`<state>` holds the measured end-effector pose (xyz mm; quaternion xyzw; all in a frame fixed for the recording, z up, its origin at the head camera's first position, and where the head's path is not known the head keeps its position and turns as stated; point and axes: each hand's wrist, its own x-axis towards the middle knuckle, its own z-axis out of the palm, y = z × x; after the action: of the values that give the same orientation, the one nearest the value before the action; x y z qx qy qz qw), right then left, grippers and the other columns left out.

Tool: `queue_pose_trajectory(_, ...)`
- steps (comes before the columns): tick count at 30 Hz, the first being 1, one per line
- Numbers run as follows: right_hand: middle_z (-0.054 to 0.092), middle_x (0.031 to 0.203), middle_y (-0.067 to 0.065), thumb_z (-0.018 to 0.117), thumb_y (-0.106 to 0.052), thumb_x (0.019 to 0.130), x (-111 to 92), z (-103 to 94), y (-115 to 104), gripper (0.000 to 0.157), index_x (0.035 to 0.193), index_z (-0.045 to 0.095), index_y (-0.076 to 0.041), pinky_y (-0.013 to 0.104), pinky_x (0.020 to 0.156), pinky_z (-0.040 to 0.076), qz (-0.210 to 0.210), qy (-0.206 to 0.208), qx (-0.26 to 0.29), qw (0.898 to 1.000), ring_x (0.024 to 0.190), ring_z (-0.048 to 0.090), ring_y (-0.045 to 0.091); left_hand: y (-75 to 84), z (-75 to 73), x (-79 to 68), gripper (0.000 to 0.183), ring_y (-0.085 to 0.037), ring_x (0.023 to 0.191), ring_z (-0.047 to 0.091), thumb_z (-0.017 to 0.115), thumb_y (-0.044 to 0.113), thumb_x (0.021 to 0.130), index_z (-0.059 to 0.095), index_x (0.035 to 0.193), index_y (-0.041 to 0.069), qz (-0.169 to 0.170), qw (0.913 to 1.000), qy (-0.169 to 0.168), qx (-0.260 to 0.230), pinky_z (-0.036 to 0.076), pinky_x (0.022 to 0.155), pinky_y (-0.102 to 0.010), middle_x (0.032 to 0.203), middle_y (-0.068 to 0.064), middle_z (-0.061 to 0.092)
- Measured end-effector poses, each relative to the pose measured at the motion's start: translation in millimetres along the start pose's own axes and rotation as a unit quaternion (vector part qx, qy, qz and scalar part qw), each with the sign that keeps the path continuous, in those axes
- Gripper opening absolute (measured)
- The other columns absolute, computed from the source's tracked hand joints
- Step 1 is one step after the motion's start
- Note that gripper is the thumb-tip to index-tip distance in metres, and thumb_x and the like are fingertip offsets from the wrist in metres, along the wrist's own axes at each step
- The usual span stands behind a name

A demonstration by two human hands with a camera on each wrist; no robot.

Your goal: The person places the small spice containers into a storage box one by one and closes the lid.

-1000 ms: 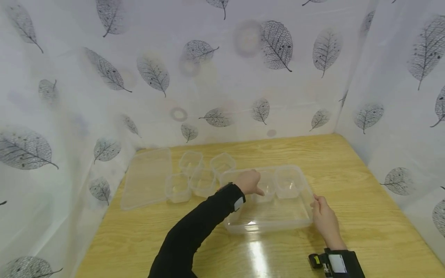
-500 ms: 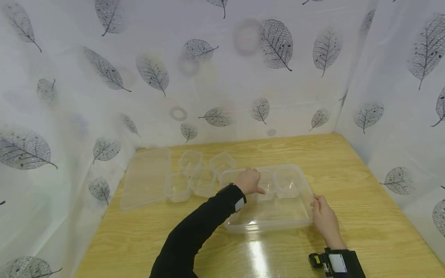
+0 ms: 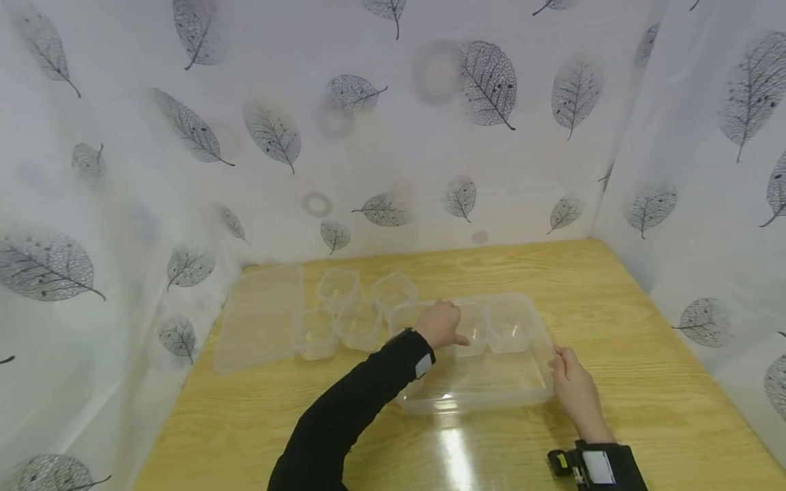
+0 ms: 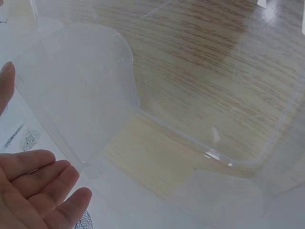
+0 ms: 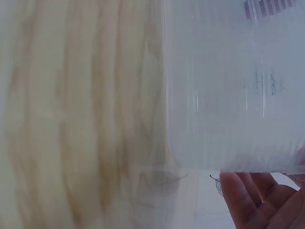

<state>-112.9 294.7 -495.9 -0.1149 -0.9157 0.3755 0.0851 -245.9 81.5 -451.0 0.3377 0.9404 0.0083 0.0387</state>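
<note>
A large clear plastic box [image 3: 491, 378] lies on the table with small clear plastic containers inside along its far side. One small container [image 3: 507, 327] sits in the box's far right corner. My left hand [image 3: 439, 324] reaches into the box at the small container [image 4: 81, 90] beside that one. In the left wrist view its thumb and fingers are on two edges of this container, gripping it; the head view partly hides the grip. My right hand [image 3: 576, 390] holds the right rim of the box, fingers bent at its edge in the right wrist view.
Several more small clear containers [image 3: 316, 334] stand left of the box. A flat translucent lid [image 3: 258, 320] lies at the table's left side. Leaf-printed curtains [image 3: 405, 150] border the wooden table [image 3: 614, 293] at the back and sides.
Both hands keep their places at the box and the small container. The head view shifts only very slightly.
</note>
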Motion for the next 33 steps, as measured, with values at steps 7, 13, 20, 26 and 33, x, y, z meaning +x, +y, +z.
queue_pose_trajectory(7, 0.054, 0.098, 0.029, 0.023, -0.012, 0.096, 0.1, -0.5, -0.4, 0.036, 0.119, 0.038, 0.011, 0.030, 0.052, 0.039, 0.000, -0.005, 0.002, 1.000, 0.082, 0.054, 0.035, -0.3, 0.6, -1.2, 0.042, -0.021, 0.088, 0.054, 0.066, 0.052, 0.070, 0.061, 0.082, 0.012, 0.001, 1.0000, 0.000, -0.004, 0.049, 0.065, -0.028, 0.096, -0.005, 0.059)
queue_pose_trajectory(13, 0.054, 0.098, 0.029, 0.023, -0.013, 0.096, 0.7, -0.8, -1.9, 0.036, 0.119, 0.038, 0.011, 0.031, 0.053, 0.041, -0.001, -0.004, 0.003, 1.000, 0.084, 0.055, 0.037, -0.3, -2.5, -2.5, 0.043, -0.023, 0.094, 0.054, 0.065, 0.051, 0.071, 0.062, 0.085, 0.010, 0.001, 1.0000, 0.000, 0.002, 0.050, 0.070, -0.030, 0.102, -0.007, 0.060)
queue_pose_trajectory(20, 0.055, 0.097, 0.029, 0.024, -0.011, 0.096, 0.2, -0.6, -0.8, 0.034, 0.117, 0.040, 0.011, 0.031, 0.053, 0.040, -0.006, 0.003, -0.003, 1.000, 0.080, 0.055, 0.036, 0.3, -1.1, -3.0, 0.047, -0.021, 0.091, 0.054, 0.064, 0.054, 0.071, 0.063, 0.089, 0.010, -0.006, 0.9999, -0.003, 0.009, 0.050, 0.064, -0.029, 0.102, -0.005, 0.060)
queue_pose_trajectory(26, 0.055, 0.098, 0.030, 0.024, -0.011, 0.096, 0.3, 0.2, -0.7, 0.035, 0.117, 0.039, 0.011, 0.032, 0.055, 0.042, -0.002, 0.003, -0.004, 1.000, 0.084, 0.055, 0.038, 0.0, -2.3, -4.8, 0.047, -0.021, 0.088, 0.054, 0.064, 0.053, 0.071, 0.062, 0.087, 0.010, -0.008, 1.0000, 0.002, 0.002, 0.050, 0.062, -0.028, 0.098, -0.005, 0.059)
queue_pose_trajectory(33, 0.056, 0.094, 0.029, 0.026, -0.009, 0.095, 1.7, 2.7, -1.4, 0.033, 0.115, 0.041, 0.012, 0.032, 0.053, 0.041, -0.017, 0.021, -0.004, 1.000, 0.081, 0.055, 0.038, -1.9, -3.6, -6.3, 0.049, -0.020, 0.092, 0.054, 0.063, 0.054, 0.071, 0.062, 0.092, 0.010, -0.007, 1.0000, 0.004, -0.001, 0.049, 0.064, -0.028, 0.102, -0.005, 0.059)
